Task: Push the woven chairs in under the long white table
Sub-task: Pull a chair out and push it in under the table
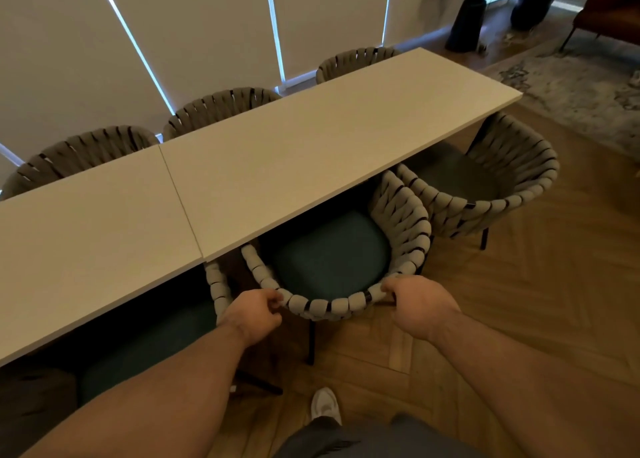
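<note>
Woven chair, half hidden under table, clasped by both hands.

Bench: smooth, matt white top. Nearest woven chair: thick grey cloth-like bands wound over a dark frame, with a matt teal fabric seat cushion and thin dark legs. Floor: wood laid in a herringbone pattern, low sheen.

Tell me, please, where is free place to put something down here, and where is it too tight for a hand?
The whole white tabletop is bare, end to end. Open wood floor lies right of the held chair. It is tight between that chair and the right chair, which nearly touch, and beside the left chair.
</note>
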### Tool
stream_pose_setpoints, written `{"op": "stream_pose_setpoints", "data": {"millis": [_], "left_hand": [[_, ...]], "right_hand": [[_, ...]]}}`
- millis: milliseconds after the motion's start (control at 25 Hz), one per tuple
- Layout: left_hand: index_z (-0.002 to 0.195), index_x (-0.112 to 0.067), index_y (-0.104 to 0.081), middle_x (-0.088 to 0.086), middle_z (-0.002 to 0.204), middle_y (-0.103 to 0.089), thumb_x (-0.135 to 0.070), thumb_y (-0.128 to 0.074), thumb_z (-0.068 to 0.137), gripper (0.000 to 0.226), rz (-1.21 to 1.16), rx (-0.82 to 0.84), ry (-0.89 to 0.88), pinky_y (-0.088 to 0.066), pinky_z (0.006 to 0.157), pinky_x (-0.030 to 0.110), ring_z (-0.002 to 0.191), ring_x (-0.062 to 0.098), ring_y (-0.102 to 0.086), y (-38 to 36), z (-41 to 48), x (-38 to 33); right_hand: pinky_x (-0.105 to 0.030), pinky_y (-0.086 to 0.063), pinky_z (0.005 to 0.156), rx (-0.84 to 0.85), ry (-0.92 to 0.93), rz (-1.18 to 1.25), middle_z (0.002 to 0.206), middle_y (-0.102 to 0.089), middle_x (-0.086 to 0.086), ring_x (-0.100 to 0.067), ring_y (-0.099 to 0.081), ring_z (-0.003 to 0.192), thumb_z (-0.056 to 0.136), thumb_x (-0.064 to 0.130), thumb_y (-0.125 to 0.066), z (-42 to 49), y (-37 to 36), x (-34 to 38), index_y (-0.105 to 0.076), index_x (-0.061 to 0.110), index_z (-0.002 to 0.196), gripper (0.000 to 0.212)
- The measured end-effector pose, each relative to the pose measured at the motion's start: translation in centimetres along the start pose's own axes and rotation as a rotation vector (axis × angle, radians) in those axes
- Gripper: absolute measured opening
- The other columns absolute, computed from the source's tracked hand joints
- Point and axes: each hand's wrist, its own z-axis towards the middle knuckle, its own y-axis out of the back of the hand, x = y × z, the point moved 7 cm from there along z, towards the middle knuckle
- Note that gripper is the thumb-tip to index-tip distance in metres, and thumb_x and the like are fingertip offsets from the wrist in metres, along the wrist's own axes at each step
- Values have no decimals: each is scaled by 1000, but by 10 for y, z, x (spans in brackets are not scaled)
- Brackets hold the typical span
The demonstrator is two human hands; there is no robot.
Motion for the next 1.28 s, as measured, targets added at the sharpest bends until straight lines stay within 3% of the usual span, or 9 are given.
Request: {"op": "stream_pose_setpoints", "data": {"millis": [200,320,480,640,840,960,1160,1280], "left_hand": [[146,-36,-56,-9,138,-62,-20,-67,92,57,87,98,-21,-59,93,29,108,10,-64,-7,35,-35],[155,-37,-46,-9,149,-55,-20,-68,91,70,101,194,13,-56,80,23,101,12,-64,-23,51,-48],[160,-42,-35,0,155,-51,-27,-74,87,85,111,274,161,-55,102,35,129,21,-58,-51,65,-56],[163,-35,-32,3,159,-46,-22,-71,92,82,85,275,272,-49,111,36,141,24,-49,-79,69,-84],[161,-34,-35,3,160,-46,-26,-70,89,81,47,277,320,-42,117,37,143,25,-47,-120,97,-117],[163,-32,-34,5,159,-47,-17,-63,95,75,89,326,331,-39,118,38,142,26,-47,-139,116,-124],[165,-29,-28,0,167,-38,-16,-54,97,74,406,471,296,1,129,57,155,25,-31,-169,144,-115],[158,-31,-41,3,158,-49,-16,-57,98,64,457,467,304,-18,127,55,148,30,-40,-175,159,-112]], "right_hand": [[-35,-55,97,17,-21,-26,134,-62,3,-19,-62,116,96,19,-57,40,8,-31,-59,34,135,42],[-34,-50,102,62,4,-51,145,-56,4,-20,-57,128,94,15,-56,61,3,-49,-53,33,145,54],[-37,-50,101,176,93,-105,144,-58,1,-23,-57,126,90,14,-54,101,-19,-79,-50,33,148,61],[-36,-47,103,287,232,-164,146,-54,-3,-26,-54,128,92,22,-57,144,-29,-104,-44,32,154,64],[-37,-44,106,383,377,-269,149,-52,-3,-25,-50,133,91,25,-61,189,-43,-137,-37,31,159,72],[-39,-40,111,411,435,-355,153,-49,-1,-24,-48,136,90,28,-63,211,-58,-144,-35,31,160,75],[-43,-33,119,409,505,-467,154,-48,-2,-25,-42,141,90,31,-62,234,-91,-138,-33,30,160,77],[-41,-32,117,404,518,-536,152,-50,-2,-24,-45,139,93,30,-61,241,-106,-137,-32,28,160,73]]}}
